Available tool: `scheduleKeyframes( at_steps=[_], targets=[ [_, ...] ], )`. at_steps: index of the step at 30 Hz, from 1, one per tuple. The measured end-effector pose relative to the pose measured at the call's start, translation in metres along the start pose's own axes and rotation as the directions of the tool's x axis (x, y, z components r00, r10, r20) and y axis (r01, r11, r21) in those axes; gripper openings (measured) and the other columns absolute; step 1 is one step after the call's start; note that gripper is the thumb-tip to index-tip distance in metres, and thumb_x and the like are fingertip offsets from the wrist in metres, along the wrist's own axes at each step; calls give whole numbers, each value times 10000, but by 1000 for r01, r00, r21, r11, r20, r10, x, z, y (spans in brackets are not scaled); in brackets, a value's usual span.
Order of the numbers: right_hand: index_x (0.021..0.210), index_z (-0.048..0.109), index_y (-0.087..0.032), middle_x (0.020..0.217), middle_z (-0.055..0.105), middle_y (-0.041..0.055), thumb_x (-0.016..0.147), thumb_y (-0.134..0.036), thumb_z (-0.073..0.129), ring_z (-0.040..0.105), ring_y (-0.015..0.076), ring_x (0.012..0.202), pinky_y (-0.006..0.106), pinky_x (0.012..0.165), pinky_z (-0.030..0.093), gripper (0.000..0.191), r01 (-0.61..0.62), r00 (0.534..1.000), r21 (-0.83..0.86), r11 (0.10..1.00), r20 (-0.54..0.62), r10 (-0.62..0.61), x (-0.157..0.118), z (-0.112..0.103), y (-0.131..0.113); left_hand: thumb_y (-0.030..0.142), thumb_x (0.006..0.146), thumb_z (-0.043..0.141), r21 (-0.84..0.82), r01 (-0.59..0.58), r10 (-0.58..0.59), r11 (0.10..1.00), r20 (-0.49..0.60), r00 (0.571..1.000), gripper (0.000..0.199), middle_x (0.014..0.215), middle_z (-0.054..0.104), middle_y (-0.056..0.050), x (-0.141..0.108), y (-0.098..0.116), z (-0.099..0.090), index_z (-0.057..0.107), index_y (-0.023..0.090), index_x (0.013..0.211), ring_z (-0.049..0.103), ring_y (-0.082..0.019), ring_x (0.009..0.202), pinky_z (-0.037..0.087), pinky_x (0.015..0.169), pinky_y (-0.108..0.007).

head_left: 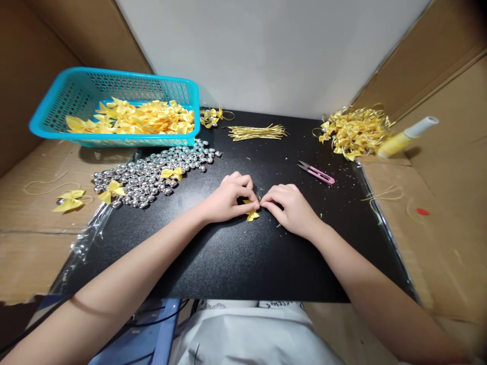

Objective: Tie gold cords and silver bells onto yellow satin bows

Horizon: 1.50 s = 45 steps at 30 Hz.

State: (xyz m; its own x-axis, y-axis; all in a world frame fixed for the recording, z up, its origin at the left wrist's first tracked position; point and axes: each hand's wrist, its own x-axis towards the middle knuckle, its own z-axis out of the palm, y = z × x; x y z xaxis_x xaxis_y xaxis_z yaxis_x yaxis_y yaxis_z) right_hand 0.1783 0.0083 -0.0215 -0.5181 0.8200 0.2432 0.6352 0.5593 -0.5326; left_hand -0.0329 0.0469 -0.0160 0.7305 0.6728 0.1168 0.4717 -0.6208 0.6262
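Note:
Near the middle of the black tabletop (pixel 213 258), my left hand (pixel 233 197) pinches a small yellow bow (pixel 252 216) between thumb and fingers. Part of the bow is hidden by those fingers. Close on its right, my right hand (pixel 291 207) is closed in a pinch at a thin gold tie (pixel 260 201) beside the bow, its fingertips almost touching those of my left hand. Silver beads (pixel 146 180) are spread to the left, with two yellow bows (pixel 111 191) lying on them. A bundle of gold ties (pixel 257 133) lies beyond my hands.
A blue basket (pixel 114 136) of yellow bows stands at the back left. Pink-handled snips (pixel 316 173) lie right of centre. At the back right are a pile of bows with loops (pixel 353 131) and a tilted yellow-and-white tube (pixel 408 137). Cardboard walls flank both sides.

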Motion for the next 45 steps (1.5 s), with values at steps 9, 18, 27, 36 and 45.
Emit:
scheduleKeyframes(
  at_steps=[9, 18, 27, 36, 45],
  targets=[
    [813, 622, -195, 818, 669, 27, 936, -182, 532, 591, 177, 798, 326, 778, 367, 153, -28, 1000, 29, 999, 11, 28, 0, 0, -1, 383, 866, 618, -1, -6, 6, 1000, 14, 1000, 234, 801, 518, -17, -1, 0, -1, 745, 209, 776, 433, -180, 826, 308, 841, -354],
    [809, 616, -190, 810, 669, 27, 935, -180, 538, 592, 174, 783, 325, 783, 373, 149, -17, 1000, 33, 999, -4, 17, 0, -3, 1, 362, 858, 622, -12, -21, 21, 1000, 14, 1000, 221, 798, 518, -17, -1, 0, -1, 749, 203, 772, 432, -174, 812, 308, 849, -354],
    [817, 610, -196, 822, 676, 32, 941, -184, 523, 602, 177, 796, 331, 781, 365, 152, -18, 1000, 31, 999, -4, 18, -1, -5, 2, 355, 850, 623, -23, -24, 24, 999, 13, 1000, 215, 783, 514, -14, -1, 1, -3, 744, 202, 759, 438, -175, 811, 314, 844, -351],
    [804, 615, -198, 822, 677, 35, 943, -203, 508, 610, 183, 797, 336, 781, 373, 176, -22, 1000, 26, 999, 1, 22, -1, -8, 3, 381, 858, 611, -9, -23, 23, 1000, 17, 1000, 240, 792, 529, -19, -1, -2, -2, 741, 204, 761, 441, -178, 818, 319, 841, -350],
    [804, 608, -195, 816, 678, 31, 940, -188, 517, 607, 178, 794, 335, 781, 366, 164, -13, 1000, 16, 1000, 19, 13, -2, -11, 4, 353, 856, 625, -11, -42, 42, 999, 8, 999, 212, 785, 522, -14, -2, -2, -2, 739, 202, 760, 442, -174, 811, 317, 846, -354]
  ],
)
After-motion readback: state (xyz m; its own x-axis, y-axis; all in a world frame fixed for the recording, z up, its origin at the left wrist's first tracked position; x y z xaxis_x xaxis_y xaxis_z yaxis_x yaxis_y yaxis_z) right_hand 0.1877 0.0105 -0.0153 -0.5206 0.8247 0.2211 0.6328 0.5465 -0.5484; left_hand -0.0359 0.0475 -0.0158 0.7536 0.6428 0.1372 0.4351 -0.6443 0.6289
